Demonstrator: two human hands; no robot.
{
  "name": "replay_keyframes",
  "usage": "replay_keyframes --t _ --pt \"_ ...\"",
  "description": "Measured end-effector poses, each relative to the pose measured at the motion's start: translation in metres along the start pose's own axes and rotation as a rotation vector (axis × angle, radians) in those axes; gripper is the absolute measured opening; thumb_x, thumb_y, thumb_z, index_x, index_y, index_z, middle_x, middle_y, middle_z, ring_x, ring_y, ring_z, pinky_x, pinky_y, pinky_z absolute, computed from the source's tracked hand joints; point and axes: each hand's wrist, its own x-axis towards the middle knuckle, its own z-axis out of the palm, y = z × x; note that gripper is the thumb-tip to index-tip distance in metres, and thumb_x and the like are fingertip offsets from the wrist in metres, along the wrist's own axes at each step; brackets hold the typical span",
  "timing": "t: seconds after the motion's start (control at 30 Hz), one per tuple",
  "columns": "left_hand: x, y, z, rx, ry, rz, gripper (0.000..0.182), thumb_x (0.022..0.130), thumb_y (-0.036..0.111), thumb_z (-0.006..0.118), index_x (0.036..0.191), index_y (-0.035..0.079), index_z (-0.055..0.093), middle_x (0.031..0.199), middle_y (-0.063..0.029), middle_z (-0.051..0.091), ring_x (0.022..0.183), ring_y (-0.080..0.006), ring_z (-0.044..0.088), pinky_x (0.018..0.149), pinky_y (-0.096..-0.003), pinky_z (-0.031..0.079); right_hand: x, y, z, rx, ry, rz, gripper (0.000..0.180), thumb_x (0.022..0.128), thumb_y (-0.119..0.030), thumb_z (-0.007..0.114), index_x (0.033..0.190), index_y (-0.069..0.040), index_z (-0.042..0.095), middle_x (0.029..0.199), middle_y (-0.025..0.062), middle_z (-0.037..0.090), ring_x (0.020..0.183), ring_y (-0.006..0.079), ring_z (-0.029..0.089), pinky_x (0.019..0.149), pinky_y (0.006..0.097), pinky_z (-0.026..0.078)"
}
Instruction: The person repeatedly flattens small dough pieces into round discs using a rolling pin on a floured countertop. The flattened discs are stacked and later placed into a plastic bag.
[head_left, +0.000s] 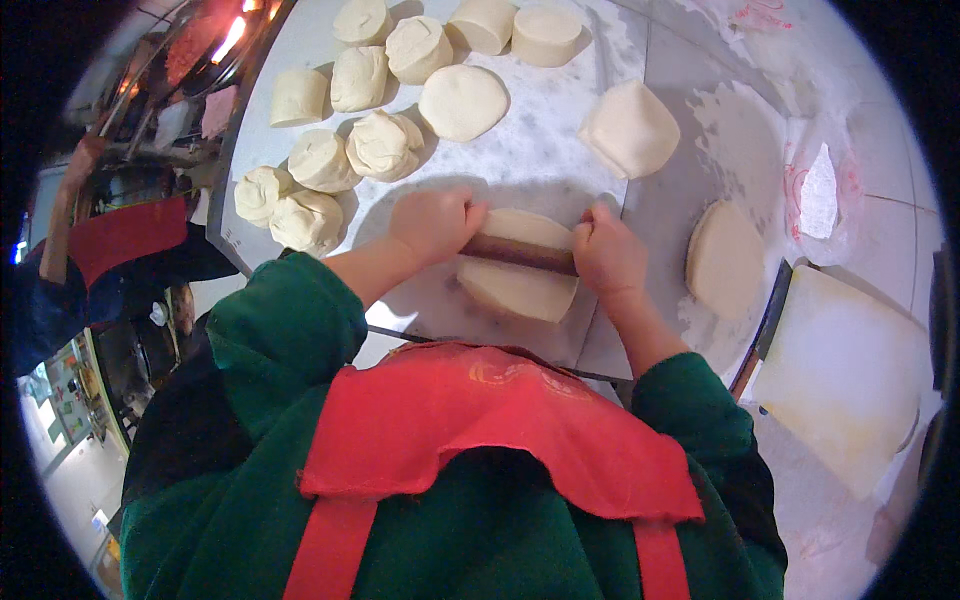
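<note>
My left hand (436, 225) and my right hand (611, 251) are closed around the two ends of a wooden rolling pin (519, 255). The pin lies across a flattened oval of dough (521, 291) on the counter in front of me, and the dough shows above and below it. Beyond my hands lies a round dough disc (463, 103). To the upper right is a folded-looking piece of dough (632, 129), and farther right rests another flattened oval (725, 259). Several dough lumps sit at the upper left, among them a cylindrical piece (298, 97) and a crumpled one (382, 145).
The pale work counter (551, 161) bears flour patches. At its right are a clear plastic bag (821, 195) and a whitish board (844, 375). Another person's arm (71, 202) reaches in at the far left, beside pans and glowing lights.
</note>
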Motion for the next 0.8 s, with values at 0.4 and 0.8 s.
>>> replay_keyframes --t 0.4,0.8 --pt "-0.008 0.003 0.007 0.106 0.095 0.125 0.014 0.082 0.022 0.054 0.079 0.009 0.059 0.072 -0.0142 0.063 0.066 -0.0362 0.061 0.062 -0.0508 0.047 -0.046 0.012 0.019 0.037 0.251 -0.130 0.021 0.083 -0.025 0.055 0.099 -0.013 0.060 0.099 0.0140 0.063 0.080 0.0361 0.062 0.067 0.0464 0.051" --pt "0.070 0.021 -0.012 0.181 0.181 0.108 0.019 0.087 0.025 0.052 0.088 0.009 0.060 0.073 -0.0140 0.065 0.070 -0.0337 0.064 0.063 -0.0468 0.051 0.021 0.000 -0.016 -0.023 0.257 -0.029 0.024 0.085 -0.030 0.052 0.088 -0.008 0.062 0.085 0.0169 0.066 0.079 0.0386 0.063 0.072 0.0481 0.050"
